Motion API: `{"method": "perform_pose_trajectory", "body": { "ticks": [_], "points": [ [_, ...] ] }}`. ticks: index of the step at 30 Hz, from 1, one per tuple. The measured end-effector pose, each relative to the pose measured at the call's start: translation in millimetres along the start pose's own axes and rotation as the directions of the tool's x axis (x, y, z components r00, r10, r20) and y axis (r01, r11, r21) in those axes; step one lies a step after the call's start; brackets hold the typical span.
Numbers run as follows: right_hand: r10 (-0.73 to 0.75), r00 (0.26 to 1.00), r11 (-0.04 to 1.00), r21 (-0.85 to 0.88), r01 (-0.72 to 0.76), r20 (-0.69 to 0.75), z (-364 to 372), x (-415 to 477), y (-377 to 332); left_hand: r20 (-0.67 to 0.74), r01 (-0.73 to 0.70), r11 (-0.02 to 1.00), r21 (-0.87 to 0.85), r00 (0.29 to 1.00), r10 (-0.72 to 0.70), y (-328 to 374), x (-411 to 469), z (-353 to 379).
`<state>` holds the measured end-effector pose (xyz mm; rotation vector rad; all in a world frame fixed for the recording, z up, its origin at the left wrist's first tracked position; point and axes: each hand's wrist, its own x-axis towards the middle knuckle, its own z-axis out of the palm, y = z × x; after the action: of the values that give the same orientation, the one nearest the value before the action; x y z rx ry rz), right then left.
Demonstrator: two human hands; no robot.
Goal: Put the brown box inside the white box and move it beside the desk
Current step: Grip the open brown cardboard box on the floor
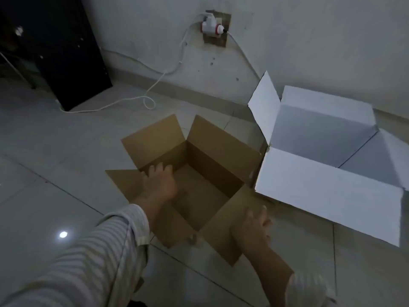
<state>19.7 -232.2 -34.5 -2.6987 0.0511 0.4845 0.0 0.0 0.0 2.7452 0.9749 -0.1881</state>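
The brown box (221, 149) stands on the tiled floor at the centre with all its flaps spread open and nothing inside. My left hand (159, 181) reaches over the box's left rim, fingers apart and curled at that edge. My right hand (254, 227) lies with spread fingers on the near right flap. The white box (309, 185), larger, stands just to the right of the brown one with its flaps open and its inside bare; the two boxes nearly touch.
A dark desk panel (73, 52) stands at the far left against the wall. A white cable (141, 99) runs from a wall socket with a plug adapter (212, 28) down across the floor toward the desk. The grey wall lies behind both boxes.
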Motion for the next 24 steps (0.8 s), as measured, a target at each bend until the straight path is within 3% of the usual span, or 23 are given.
{"method": "perform_pose_trajectory", "body": {
  "ticks": [3,8,16,24],
  "points": [
    [0.101,0.99,0.987,0.111,-0.112,0.102,-6,4,-4,0.053,0.186,0.98,0.065,0.98,-0.19,-18,-2,1],
    [0.049,0.995,0.997,0.058,-0.055,0.091,-3,4,-7,0.137,0.346,0.936,0.071,0.926,-0.352,-37,-3,6],
    [-0.15,0.989,0.987,0.05,0.151,-0.017,5,-1,-25,0.038,0.3,0.945,0.129,0.951,-0.307,-47,1,-4],
    [-0.36,0.932,0.905,-0.221,0.362,0.051,0,2,-61,0.084,0.275,0.925,0.261,0.949,-0.305,-50,-1,-17]
  ]
}}
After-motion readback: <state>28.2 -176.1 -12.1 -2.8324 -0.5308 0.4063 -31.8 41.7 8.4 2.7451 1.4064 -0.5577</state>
